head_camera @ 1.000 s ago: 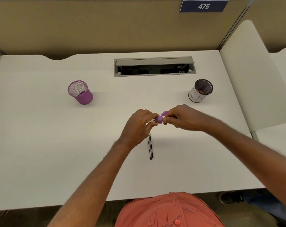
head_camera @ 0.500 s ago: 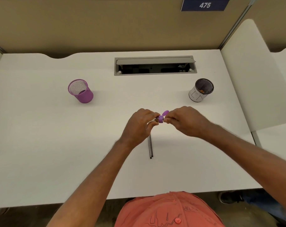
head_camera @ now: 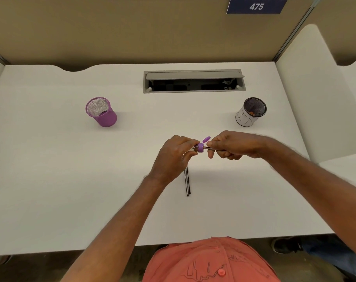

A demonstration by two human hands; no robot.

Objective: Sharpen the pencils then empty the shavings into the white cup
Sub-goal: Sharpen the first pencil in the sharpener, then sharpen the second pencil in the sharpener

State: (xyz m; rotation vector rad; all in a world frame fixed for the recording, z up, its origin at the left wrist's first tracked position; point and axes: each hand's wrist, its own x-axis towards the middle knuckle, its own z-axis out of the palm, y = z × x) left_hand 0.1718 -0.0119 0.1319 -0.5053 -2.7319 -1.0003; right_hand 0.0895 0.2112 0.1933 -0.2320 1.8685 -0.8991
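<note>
White study-carrel desk (head_camera: 50, 180): the left hand (head_camera: 173, 157) pinches a small purple plastic sharpener (head_camera: 200, 147), its lid flipped open, while the right hand (head_camera: 234, 145) grips a dark pencil (head_camera: 208, 148) in it. Sharpening appears underway; two dark pencils (head_camera: 187, 180) wait. White mesh-lined cup (head_camera: 250, 112) holds orange bits; purple mesh cup (head_camera: 101, 111) looks empty.

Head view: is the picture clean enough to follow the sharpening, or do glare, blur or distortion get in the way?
Head view: lighting is even, with only soft shadows on the desk and no glare; the wide lens bows the desk's edges; the left hand and right hand look sharp, but the sharpener is small and half hidden, so the pencil tip cannot be seen.
</note>
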